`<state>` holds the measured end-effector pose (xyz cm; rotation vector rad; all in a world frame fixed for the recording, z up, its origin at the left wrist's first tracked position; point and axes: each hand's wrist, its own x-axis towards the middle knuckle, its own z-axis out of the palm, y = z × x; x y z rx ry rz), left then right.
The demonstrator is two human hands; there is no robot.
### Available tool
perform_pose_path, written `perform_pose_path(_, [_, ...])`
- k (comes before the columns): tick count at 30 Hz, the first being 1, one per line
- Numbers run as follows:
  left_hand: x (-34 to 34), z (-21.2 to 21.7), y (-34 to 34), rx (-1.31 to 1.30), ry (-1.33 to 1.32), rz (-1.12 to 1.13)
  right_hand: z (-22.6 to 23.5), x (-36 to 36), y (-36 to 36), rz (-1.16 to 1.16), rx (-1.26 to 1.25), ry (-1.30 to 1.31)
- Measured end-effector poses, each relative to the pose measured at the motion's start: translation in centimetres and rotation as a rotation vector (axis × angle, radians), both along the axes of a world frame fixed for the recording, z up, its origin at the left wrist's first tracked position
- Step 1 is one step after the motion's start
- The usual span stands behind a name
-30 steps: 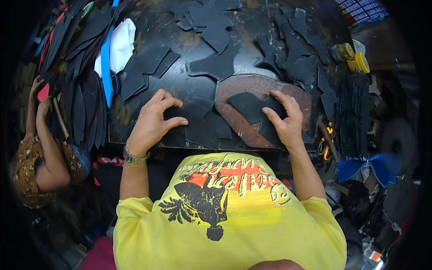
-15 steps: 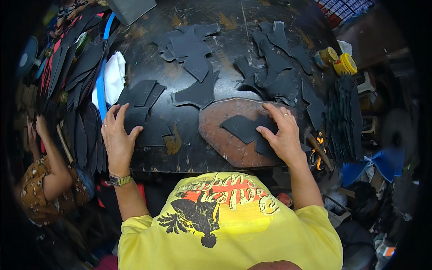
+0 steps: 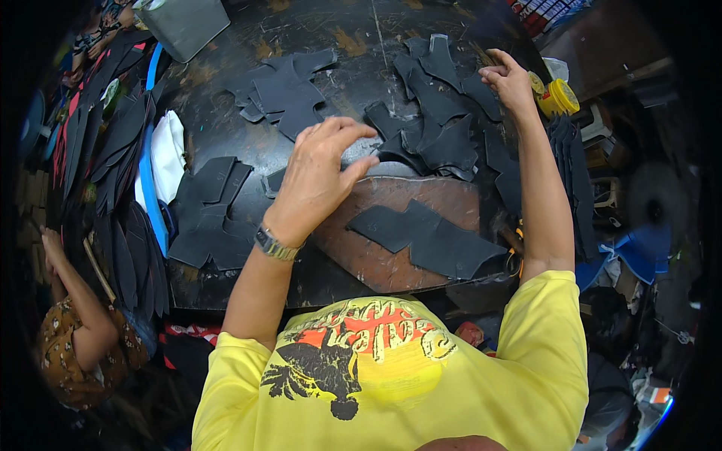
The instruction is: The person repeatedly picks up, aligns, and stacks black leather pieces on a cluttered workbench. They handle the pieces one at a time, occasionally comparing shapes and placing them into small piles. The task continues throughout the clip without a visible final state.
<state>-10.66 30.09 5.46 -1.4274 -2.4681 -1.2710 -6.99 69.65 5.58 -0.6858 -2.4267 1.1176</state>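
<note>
Above the left part of a brown board (image 3: pixel 376 259) hangs my left hand (image 3: pixel 323 161), its fingers curved, thumb apart, and nothing in it. It hides part of a dark cut piece beneath. On the board lie flat black cut pieces (image 3: pixel 414 229) of sheet material, reaching over its right side. My right hand (image 3: pixel 511 83) is stretched to the far right, beside a yellow tub (image 3: pixel 558 98) and over the edge of a pile of black cut pieces (image 3: pixel 444 113). Its fingers are bent with a gap between them; I see nothing held.
More black pieces lie in a far pile (image 3: pixel 286 94) and a left pile (image 3: pixel 210 214). Orange-handled scissors (image 3: pixel 516 252) sit at the board's right. A grey metal can (image 3: pixel 180 26) stands far left. Beyond the blue-edged left side, another person's arm (image 3: pixel 79 282) shows.
My right hand has left the pieces on the board and reached to the far right. My left hand has moved right from the left pile to above the board. The view has shifted slightly.
</note>
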Motion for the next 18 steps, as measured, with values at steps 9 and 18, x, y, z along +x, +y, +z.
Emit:
perform_pose_path(9, [-0.5, -4.5, 2.2, 0.212, 0.094, 0.051, -5.5, -5.5, -0.4, -0.024, 0.366, -0.194])
perform_pose_path(18, [-0.7, -5.0, 1.8, 0.275, 0.035, 0.055, -7.0, -7.7, 0.4, -0.123, 0.366, -0.191])
